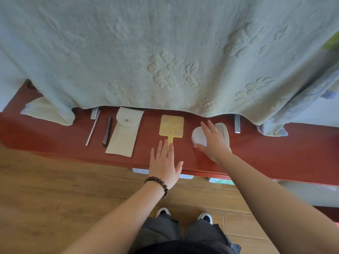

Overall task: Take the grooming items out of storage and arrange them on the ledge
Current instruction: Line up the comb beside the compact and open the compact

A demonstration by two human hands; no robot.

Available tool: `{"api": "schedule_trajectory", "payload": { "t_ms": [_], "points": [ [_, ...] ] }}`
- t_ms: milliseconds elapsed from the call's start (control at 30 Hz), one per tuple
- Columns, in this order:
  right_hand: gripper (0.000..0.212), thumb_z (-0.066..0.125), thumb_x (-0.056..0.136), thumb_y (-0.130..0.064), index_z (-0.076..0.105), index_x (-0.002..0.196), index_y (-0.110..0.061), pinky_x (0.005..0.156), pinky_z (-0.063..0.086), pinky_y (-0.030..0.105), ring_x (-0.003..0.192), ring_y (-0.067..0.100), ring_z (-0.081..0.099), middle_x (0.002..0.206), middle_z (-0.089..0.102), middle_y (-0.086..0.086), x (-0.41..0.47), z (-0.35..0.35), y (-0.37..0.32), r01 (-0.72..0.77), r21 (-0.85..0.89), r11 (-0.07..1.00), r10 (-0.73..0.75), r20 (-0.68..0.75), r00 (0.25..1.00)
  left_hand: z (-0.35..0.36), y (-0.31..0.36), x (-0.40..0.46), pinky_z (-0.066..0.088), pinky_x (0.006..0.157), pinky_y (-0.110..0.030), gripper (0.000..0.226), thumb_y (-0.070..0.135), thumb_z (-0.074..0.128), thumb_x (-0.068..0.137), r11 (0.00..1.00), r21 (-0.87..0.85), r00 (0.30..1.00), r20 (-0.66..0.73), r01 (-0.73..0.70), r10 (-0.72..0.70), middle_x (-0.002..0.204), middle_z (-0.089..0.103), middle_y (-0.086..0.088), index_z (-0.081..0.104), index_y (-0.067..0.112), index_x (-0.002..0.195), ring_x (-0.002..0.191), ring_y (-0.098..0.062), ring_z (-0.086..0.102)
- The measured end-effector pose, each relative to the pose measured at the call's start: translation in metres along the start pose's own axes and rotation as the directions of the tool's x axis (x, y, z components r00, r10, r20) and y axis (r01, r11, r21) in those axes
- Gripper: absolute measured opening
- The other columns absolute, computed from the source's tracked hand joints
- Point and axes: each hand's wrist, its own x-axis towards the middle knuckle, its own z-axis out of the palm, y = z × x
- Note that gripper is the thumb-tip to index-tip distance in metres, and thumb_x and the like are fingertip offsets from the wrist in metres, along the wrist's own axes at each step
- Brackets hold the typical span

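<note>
blanket [165,52]: pale green, embossed flowers, hangs over back of ledge, hides whatever is behind it; 2 grey brackets poke out under hem, tops covered
ledge [45,132]: red-brown, runs left to right, both ends cut off by frame edge
pouch [124,132]: cream, flap with snap, lies flat left of mirror, top edge touching blanket hem
folded cloth [49,111]: far left, partly under blanket
mirror [171,126]: yellow hand mirror, flat on ledge, handle end hidden under left fingertips
left hand [165,164]: palm down, fingers straight and spread, tips resting on mirror handle; bead bracelet on wrist
right hand [213,142]: fingers spread, laid over round case, thumb at its near edge
round case [198,137]: pale, right part covered by hand
comb [222,131]: pale, just right of case, mostly behind right hand
2 sticks [108,131]: thin, 1 pale, 1 dark, left of pouch; kind unclear
</note>
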Motion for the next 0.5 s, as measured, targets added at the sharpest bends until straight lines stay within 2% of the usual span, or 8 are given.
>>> {"api": "schedule_trajectory", "payload": {
  "t_ms": [133, 233, 300, 400, 500],
  "points": [
    [0.076, 0.069, 0.084, -0.036, 0.032, 0.147, -0.017, 0.112, 0.025, 0.033, 0.14, 0.021, 0.027, 0.153, 0.031, 0.003, -0.001, -0.006, -0.003, 0.03, 0.051, 0.998, -0.028, -0.025, 0.999, -0.015, 0.0, 0.01, 0.015, 0.119, -0.036, 0.071, 0.048, 0.048, 0.092, 0.944, -0.323, 0.994, -0.099, -0.069, 0.039, 0.159, 0.012, -0.005, 0.019, 0.015, 0.149, 0.147, -0.018, 0.008],
    [0.073, 0.07, 0.081, -0.037, 0.037, 0.144, -0.021, 0.103, 0.03, 0.028, 0.131, 0.017, 0.038, 0.142, 0.04, -0.003, -0.011, -0.027, -0.011, 0.008, 0.269, 0.963, 0.007, -0.055, 0.998, -0.037, 0.008, 0.018, 0.021, 0.113, -0.024, 0.08, 0.047, 0.062, 0.085, 0.841, -0.529, 0.992, -0.099, -0.115, 0.074, 0.156, 0.022, 0.002, 0.022, 0.019, 0.148, 0.144, -0.011, 0.02],
    [0.072, 0.072, 0.081, -0.037, 0.038, 0.143, -0.024, 0.099, 0.035, 0.026, 0.121, 0.013, 0.045, 0.129, 0.044, -0.009, -0.022, -0.047, -0.015, -0.009, 0.467, 0.884, 0.007, 0.006, 1.0, -0.052, 0.019, 0.023, 0.025, 0.107, -0.019, 0.089, 0.045, 0.072, 0.078, 0.752, -0.65, 0.994, -0.067, -0.112, 0.09, 0.153, 0.027, 0.008, 0.023, 0.023, 0.148, 0.139, -0.005, 0.028],
    [0.069, 0.073, 0.076, -0.042, 0.046, 0.138, -0.028, 0.09, 0.047, 0.027, 0.112, 0.009, 0.057, 0.126, 0.055, -0.011, -0.04, -0.07, -0.013, -0.005, 0.643, 0.766, -0.075, 0.097, 0.992, -0.073, 0.036, 0.029, 0.032, 0.107, -0.023, 0.097, 0.038, 0.082, 0.068, 0.595, -0.795, 0.988, -0.028, -0.115, 0.153, 0.147, 0.037, 0.012, 0.026, 0.026, 0.146, 0.133, -0.003, 0.038],
    [0.058, 0.074, 0.076, -0.042, 0.056, 0.13, -0.028, 0.09, 0.052, 0.029, 0.102, 0.005, 0.063, 0.115, 0.065, -0.01, -0.051, -0.088, -0.01, 0.039, 0.663, 0.748, -0.133, 0.092, 0.987, -0.087, 0.05, 0.028, 0.045, 0.102, -0.029, 0.081, 0.029, 0.085, 0.066, 0.523, -0.84, 0.978, -0.04, -0.145, 0.207, 0.126, 0.056, 0.015, 0.041, 0.023, 0.133, 0.117, -0.003, 0.056]
  ]
}}
